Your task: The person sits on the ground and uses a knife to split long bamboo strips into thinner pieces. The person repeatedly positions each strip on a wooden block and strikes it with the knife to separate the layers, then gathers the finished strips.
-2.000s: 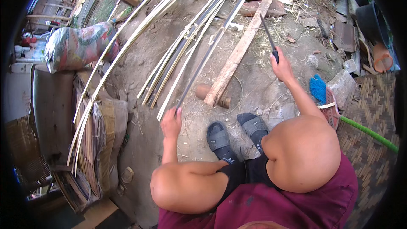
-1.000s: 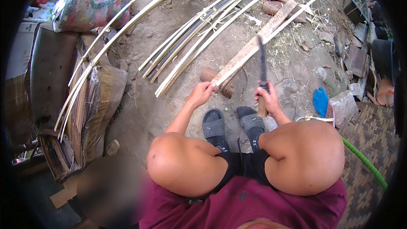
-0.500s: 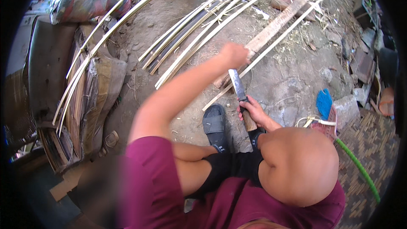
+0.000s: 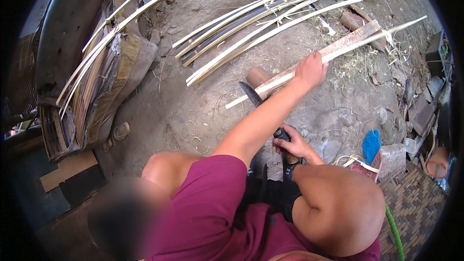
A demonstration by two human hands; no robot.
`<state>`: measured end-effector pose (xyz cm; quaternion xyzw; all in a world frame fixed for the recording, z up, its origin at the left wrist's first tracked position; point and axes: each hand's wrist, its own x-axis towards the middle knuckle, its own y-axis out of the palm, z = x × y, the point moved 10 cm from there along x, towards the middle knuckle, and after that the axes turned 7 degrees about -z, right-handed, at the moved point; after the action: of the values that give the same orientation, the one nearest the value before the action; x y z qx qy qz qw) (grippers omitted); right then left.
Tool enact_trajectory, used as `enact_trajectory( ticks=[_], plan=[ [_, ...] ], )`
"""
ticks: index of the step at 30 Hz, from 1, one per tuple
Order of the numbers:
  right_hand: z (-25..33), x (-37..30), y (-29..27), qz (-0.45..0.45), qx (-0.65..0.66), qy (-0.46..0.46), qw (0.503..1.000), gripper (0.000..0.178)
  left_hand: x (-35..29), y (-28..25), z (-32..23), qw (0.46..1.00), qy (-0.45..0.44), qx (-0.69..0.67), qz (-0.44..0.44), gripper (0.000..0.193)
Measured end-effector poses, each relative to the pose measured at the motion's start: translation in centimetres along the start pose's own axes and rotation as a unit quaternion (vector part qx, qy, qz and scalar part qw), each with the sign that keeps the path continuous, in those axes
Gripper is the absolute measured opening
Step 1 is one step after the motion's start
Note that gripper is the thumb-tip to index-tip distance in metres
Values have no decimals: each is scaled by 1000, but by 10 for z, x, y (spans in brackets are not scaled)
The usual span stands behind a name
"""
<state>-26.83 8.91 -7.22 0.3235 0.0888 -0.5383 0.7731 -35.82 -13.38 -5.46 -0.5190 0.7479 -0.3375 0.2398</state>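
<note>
Bamboo strip (image 4: 358,46) slants from the centre to the upper right of the frame, along the wooden plank (image 4: 354,35); our left hand (image 4: 311,70) has its fingers curled tight on it, while those of our right hand (image 4: 292,143) wrap the knife (image 4: 251,92) handle. To shave evenly, we should brace the knife, draw the strip smoothly and hold our left forearm (image 4: 263,124) clear of the edge.

Left hand (image 4: 311,71) on bamboo strip (image 4: 406,25), strip along plank (image 4: 354,35), plank across logs (image 4: 257,76); knife (image 4: 250,93) in right hand (image 4: 293,143), nearer body; strip bundle (image 4: 266,10) beyond plank; more strips (image 4: 117,28) left, over cardboard (image 4: 126,54); broom (image 4: 371,146) right, woven mat (image 4: 415,200) farther right
</note>
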Motion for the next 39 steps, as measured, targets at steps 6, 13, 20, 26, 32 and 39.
enact_trajectory(
  ticks=[6, 13, 20, 26, 32, 39],
  plan=[
    [-14, 7, -29, -110, 62, 31, 991, 36, 38, 37, 40, 994, -55, -97, -17, 24],
    [-10, 20, -92, -295, 15, 47, 954, 34, 49, 56, 34, 992, -38, -117, -26, 22],
    [-8, 16, -93, -260, -21, 96, 961, 35, 46, 49, 40, 986, -35, -151, -68, 24],
    [-16, 22, -28, -49, -178, 124, 975, 29, 44, 51, 41, 989, -57, -130, -35, 23],
    [-18, 22, -68, -159, -69, 93, 980, 29, 50, 41, 35, 989, -52, -129, -51, 23],
    [-15, 24, -81, -151, -102, 80, 980, 37, 46, 43, 37, 990, -71, -118, -32, 23]
  ],
)
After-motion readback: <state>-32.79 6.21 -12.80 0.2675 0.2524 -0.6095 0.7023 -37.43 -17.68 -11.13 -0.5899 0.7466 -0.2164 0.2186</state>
